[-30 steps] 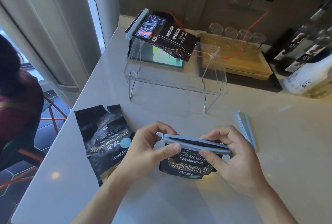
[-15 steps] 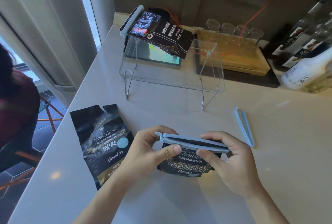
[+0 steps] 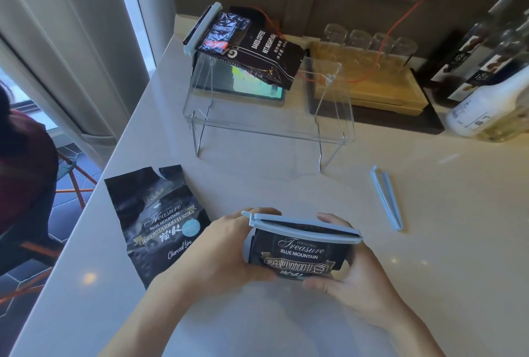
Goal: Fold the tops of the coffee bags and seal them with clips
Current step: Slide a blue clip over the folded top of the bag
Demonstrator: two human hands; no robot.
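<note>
Both hands hold one small coffee bag just above the counter, low in the middle of the view. The left hand wraps the bag's left end and the right hand cups its right end and bottom, so each hand is closed on the bag. A blue clip lies across the bag's folded top. Its long side runs from 9 o'clock to 3 o'clock, a little lower on the right. It looks shut on the fold, but I cannot tell if its right tip has clicked. This bag looks about done. The next bag lies flat on the counter at 9 o'clock from the hands, just beside the left hand, so the left hand is nearer to it. Its top points to 12 o'clock and looks torn, open and not yet folded. The spare clip lies on the counter at 2 o'clock from the hands, nearer the right hand. It is open in a thin V, and its long side runs from 12 o'clock down to 5 o'clock. At 12 o'clock, far back, a clear stand holds a bigger bag tipped on top, with a pale clip on its left end. A tablet sits under the stand. Behind it, a wooden tray holds glasses, which look empty.
</note>
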